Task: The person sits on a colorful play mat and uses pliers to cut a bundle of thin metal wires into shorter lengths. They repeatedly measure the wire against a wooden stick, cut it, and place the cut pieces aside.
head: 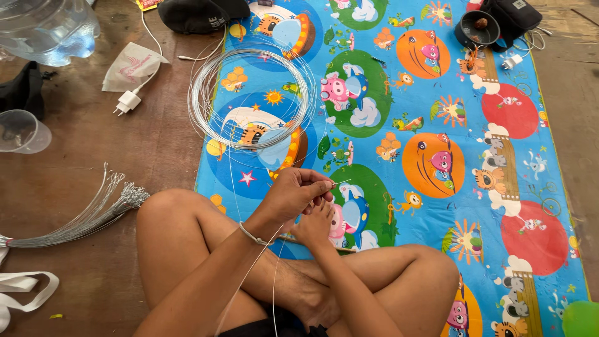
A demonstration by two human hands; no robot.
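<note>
The left hand (293,195) comes across in front of the body with its fingers (319,187) curled narrow and pinched on a thin silver wire (342,182), whose short free end pokes out just past the fingertips. The right hand (317,226) sits directly beneath and touching the left, its fingers bent upward toward the same pinch point; whether they actually clamp the wire I cannot tell, since the left hand covers them. From the fingers the wire runs back down over the left wrist, past a thin bracelet (251,234), and on down between the crossed bare legs. Beyond the fingers, well apart from them, lies a loose coil of wire (253,98), many rounds of the same thin silver strand, resting half on the colourful play mat (437,125) with cartoon animals and half on the wooden floor (156,150). To the left of the fingers, past the knee, a bundle of cut wire lengths (93,215) lies on the floor, its looped ends fanned out toward the knee. Farther off on that side sit a white charger plug (128,102) on its cable, a white cloth pouch (132,66), a clear plastic cup (22,131) on its side and a large clear water bottle (47,28). Far beyond the fingers to the right, at the mat's edge, stands a small black bowl (477,28) beside a black bag (513,15).
</note>
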